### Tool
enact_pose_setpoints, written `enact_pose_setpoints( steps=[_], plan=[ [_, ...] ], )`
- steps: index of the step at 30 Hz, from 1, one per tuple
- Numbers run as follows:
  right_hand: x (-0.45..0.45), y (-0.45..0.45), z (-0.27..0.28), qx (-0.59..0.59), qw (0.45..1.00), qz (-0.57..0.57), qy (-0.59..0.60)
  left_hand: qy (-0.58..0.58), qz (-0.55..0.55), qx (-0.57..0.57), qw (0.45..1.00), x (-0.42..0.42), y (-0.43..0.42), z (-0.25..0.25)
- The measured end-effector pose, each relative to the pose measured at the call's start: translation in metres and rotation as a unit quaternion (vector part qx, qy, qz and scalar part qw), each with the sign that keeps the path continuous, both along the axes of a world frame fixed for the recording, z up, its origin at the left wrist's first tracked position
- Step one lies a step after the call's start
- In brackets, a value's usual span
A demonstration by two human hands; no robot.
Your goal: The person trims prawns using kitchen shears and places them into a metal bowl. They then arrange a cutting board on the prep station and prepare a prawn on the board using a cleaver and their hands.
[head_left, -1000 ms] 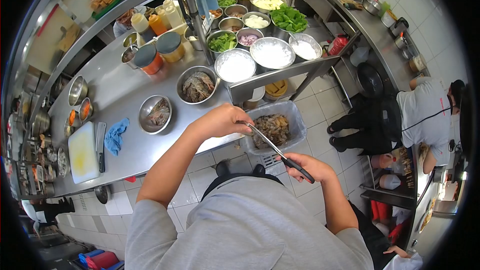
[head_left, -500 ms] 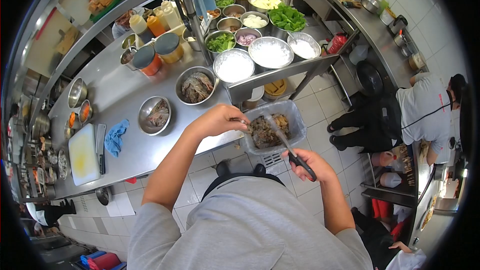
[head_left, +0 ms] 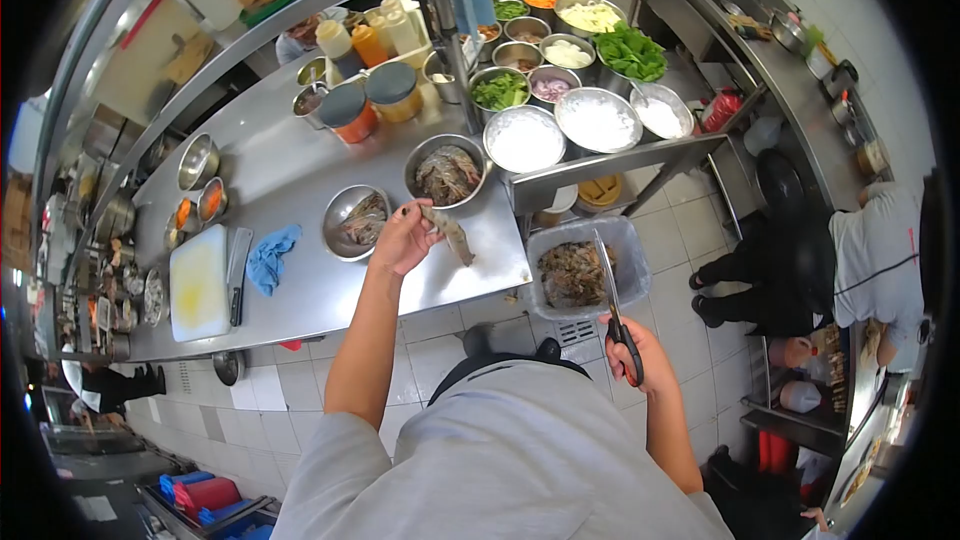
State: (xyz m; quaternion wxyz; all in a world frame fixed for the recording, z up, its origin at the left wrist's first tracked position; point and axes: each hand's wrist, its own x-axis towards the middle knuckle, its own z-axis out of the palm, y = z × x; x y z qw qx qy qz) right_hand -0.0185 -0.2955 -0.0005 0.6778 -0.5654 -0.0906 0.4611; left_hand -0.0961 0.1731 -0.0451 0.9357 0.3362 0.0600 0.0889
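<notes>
Between the fingers of my left hand [head_left: 404,242] is a grey shrimp [head_left: 449,232], held above the steel table near its front edge. My right hand [head_left: 643,355] grips a pair of scissors [head_left: 613,305] by the dark handles, blades pointing away from me. Under the blades stands a lined grey bin [head_left: 640,278] holding a brown heap of shrimp scraps [head_left: 572,275]. A steel bowl of whole shrimp [head_left: 446,175] sits just beyond my left hand. Beside it, a second bowl holds fewer shrimp [head_left: 362,222].
A white cutting board [head_left: 198,285], a knife [head_left: 238,285] and a blue cloth [head_left: 272,258] lie left on the steel table [head_left: 320,315]. Bowls of white powder [head_left: 598,122] and cut vegetables stand on the far rack. A co-worker [head_left: 872,250] stands at the right counter.
My left hand has swung left from beside the bin to over the table, with the shrimp now plainly visible. The scissors have turned to point more straight ahead. The view has shifted left.
</notes>
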Motion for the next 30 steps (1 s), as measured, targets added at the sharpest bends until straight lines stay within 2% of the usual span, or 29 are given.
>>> enact_pose_setpoints(
  steps=[2,5,7,9,13,15,16,18,19,21,22,24,25,28,29,30],
  plan=[
    [-0.003,-0.001,-0.008,0.003,1.0,0.011,-0.01,0.065,0.099,-0.024,0.993,0.005,0.004,0.006],
    [-0.003,0.002,-0.012,0.025,1.0,0.007,-0.008,0.108,0.178,-0.033,0.978,0.019,0.021,-0.002],
    [-0.004,0.004,-0.01,0.045,0.999,-0.001,0.003,0.123,0.198,-0.036,0.972,0.034,0.029,-0.008],
    [-0.006,0.01,-0.007,0.082,0.994,-0.055,0.043,0.15,0.221,-0.018,0.963,0.052,0.036,-0.012],
    [-0.005,0.015,0.002,0.061,0.997,-0.04,0.028,0.171,0.264,-0.005,0.949,0.08,0.049,-0.017],
    [-0.007,0.015,0.002,0.044,0.998,-0.042,0.018,0.236,0.251,0.134,0.929,0.078,0.056,-0.016],
    [-0.008,0.013,0.001,0.045,0.998,-0.038,0.02,0.237,0.256,0.135,0.927,0.07,0.057,-0.013],
    [-0.009,0.009,-0.004,0.04,0.998,-0.055,0.018,0.333,0.251,0.387,0.822,0.048,0.057,-0.003],
    [-0.01,0.007,-0.005,0.044,0.997,-0.055,0.019,0.333,0.251,0.39,0.821,0.037,0.067,-0.011],
    [-0.014,0.003,-0.009,0.04,0.996,-0.069,0.031,0.308,0.315,0.514,0.736,0.007,0.099,-0.038],
    [-0.014,0.001,-0.011,0.041,0.996,-0.069,0.033,0.309,0.313,0.516,0.735,-0.009,0.107,-0.036],
    [-0.015,-0.002,-0.015,-0.001,0.998,-0.057,0.024,0.383,0.294,0.597,0.641,-0.037,0.119,-0.031],
    [-0.015,-0.002,-0.017,0.0,0.998,-0.055,0.025,0.384,0.295,0.597,0.64,-0.045,0.122,-0.038],
    [-0.015,0.0,-0.022,-0.005,0.998,-0.047,0.029,0.404,0.164,0.691,0.576,-0.054,0.114,-0.043],
    [-0.014,0.002,-0.023,-0.01,0.999,-0.038,0.035,0.405,0.165,0.69,0.577,-0.048,0.103,-0.037],
    [-0.013,0.004,-0.023,-0.016,0.999,-0.03,0.042,0.435,0.164,0.695,0.549,-0.041,0.091,-0.032]
  ],
)
